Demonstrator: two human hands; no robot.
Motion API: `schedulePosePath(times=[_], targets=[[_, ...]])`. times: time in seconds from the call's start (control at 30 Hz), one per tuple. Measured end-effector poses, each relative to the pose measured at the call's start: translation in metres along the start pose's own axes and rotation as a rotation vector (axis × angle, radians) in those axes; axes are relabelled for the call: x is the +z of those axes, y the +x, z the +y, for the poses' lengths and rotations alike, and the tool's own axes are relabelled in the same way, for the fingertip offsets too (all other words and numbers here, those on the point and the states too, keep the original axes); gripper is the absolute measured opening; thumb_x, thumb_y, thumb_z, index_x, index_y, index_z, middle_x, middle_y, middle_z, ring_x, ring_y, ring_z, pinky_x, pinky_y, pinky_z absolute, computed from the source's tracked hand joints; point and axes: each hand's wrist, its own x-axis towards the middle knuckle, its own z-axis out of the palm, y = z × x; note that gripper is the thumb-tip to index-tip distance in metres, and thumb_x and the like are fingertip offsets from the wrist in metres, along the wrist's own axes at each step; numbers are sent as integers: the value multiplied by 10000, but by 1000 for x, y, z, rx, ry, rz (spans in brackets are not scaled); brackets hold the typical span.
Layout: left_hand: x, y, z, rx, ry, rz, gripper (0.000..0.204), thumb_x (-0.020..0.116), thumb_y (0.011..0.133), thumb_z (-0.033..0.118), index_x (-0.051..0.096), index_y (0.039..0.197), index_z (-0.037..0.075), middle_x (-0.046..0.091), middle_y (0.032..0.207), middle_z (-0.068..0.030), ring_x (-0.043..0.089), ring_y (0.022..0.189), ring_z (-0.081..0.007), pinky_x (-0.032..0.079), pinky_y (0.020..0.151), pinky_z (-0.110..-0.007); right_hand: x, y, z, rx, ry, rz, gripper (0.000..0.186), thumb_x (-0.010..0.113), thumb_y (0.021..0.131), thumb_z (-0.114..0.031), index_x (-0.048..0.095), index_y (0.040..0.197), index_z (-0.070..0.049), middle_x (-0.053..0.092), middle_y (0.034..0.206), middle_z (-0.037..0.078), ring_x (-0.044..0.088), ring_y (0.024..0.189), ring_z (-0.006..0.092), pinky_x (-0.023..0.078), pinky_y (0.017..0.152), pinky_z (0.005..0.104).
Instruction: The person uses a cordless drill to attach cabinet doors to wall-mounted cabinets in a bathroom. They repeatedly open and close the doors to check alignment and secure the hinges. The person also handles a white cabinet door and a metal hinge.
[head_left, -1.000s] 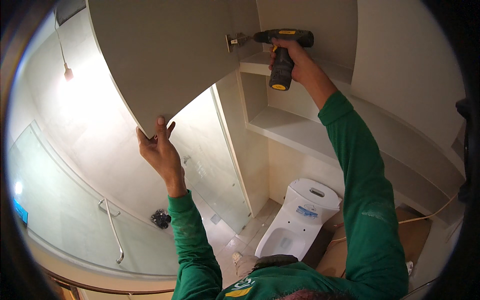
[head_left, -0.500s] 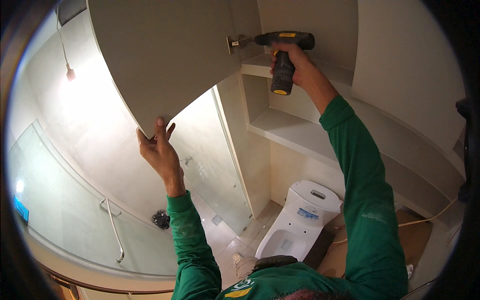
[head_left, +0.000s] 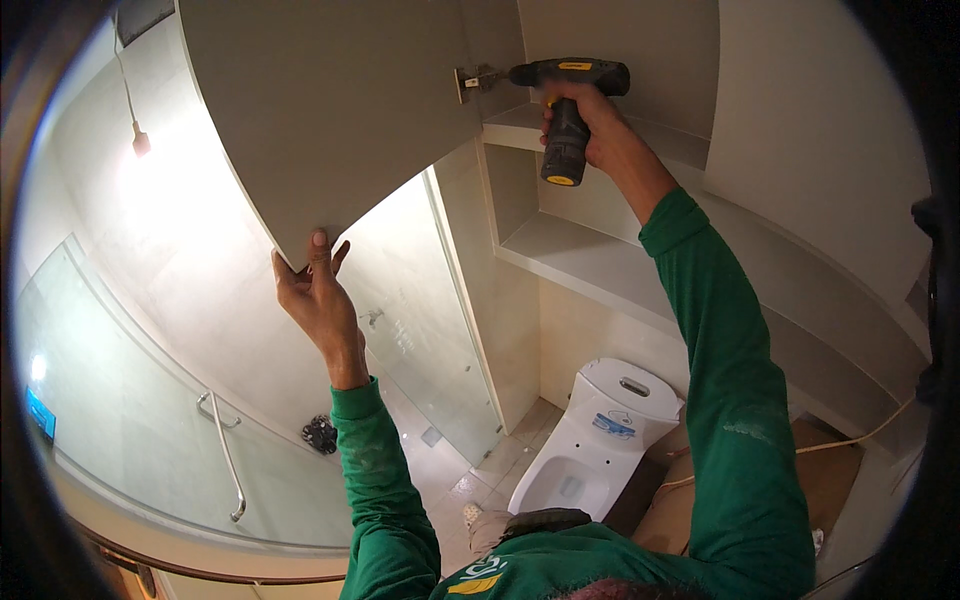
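Note:
My left hand (head_left: pixel 318 302) grips the lower corner of a grey cabinet door (head_left: pixel 320 105), thumb on its face and fingers around the edge. My right hand (head_left: pixel 606 128) holds a black-and-yellow cordless drill (head_left: pixel 566 152) by its handle. The drill's tip points left at a metal hinge (head_left: pixel 468 85) on the door's inner edge; whether it touches a screw is too small to tell. Behind the drill are the cabinet's recess and white shelves (head_left: pixel 575 255).
Below stands a white toilet (head_left: pixel 635 395). On the left are a curved glass panel with a handle (head_left: pixel 230 470), a hanging bulb (head_left: pixel 141 141) and a dark bundle (head_left: pixel 320 433). Cardboard (head_left: pixel 815 485) and a pale cord (head_left: pixel 840 443) lie at lower right.
My hands and the drill have shifted very slightly in the picture, along with the whole view. Both grips look the same as a second earlier.

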Motion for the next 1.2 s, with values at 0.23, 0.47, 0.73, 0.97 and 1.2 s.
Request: schedulePosePath(times=[0.23, 0.47, 0.73, 0.97, 1.2], targets=[[1, -2, 1, 3, -53, -7, 465, 736, 1082, 246, 594, 1381, -82, 718, 1213, -210, 760, 1126, -300, 686, 985, -478, -2, 5, 0, 20, 41, -15, 292, 834, 943, -271, 667, 1019, -45, 665, 772, 68, 679, 641, 234, 646, 656, 450], [1, -3, 2, -25, -35, 0, 473, 742, 1075, 241, 588, 1390, -76, 701, 1256, -213, 753, 1142, -315, 680, 1006, -501, -6, 9, -2, 33, 79, -42, 240, 806, 960, -242, 656, 1011, -62, 673, 774, 71, 697, 662, 233, 653, 671, 462], [0, 0, -1, -3, -34, -8, 467, 723, 1088, 217, 574, 1395, -101, 709, 1238, -221, 761, 1128, -318, 693, 976, -469, -7, 11, -3, 23, 50, -46, 242, 802, 965, -235, 651, 1033, -58, 676, 772, 77, 695, 651, 237, 653, 668, 458], [0, -1, -1, -18, -24, -13, 485, 726, 1086, 242, 575, 1413, -82, 699, 1263, -219, 750, 1153, -321, 672, 1023, -499, -7, 12, -3, 41, 60, -16, 242, 806, 970, -234, 653, 1041, -60, 680, 779, 74, 692, 651, 236, 650, 663, 455], [-1, 0, -3, -19, -55, -28, 479, 716, 1093, 239, 575, 1425, -76, 700, 1277, -213, 744, 1179, -321, 666, 1039, -499, -8, 15, -2, 54, 33, -9, 266, 824, 970, -259, 670, 1048, -56, 690, 803, 78, 690, 658, 226, 645, 671, 447]])
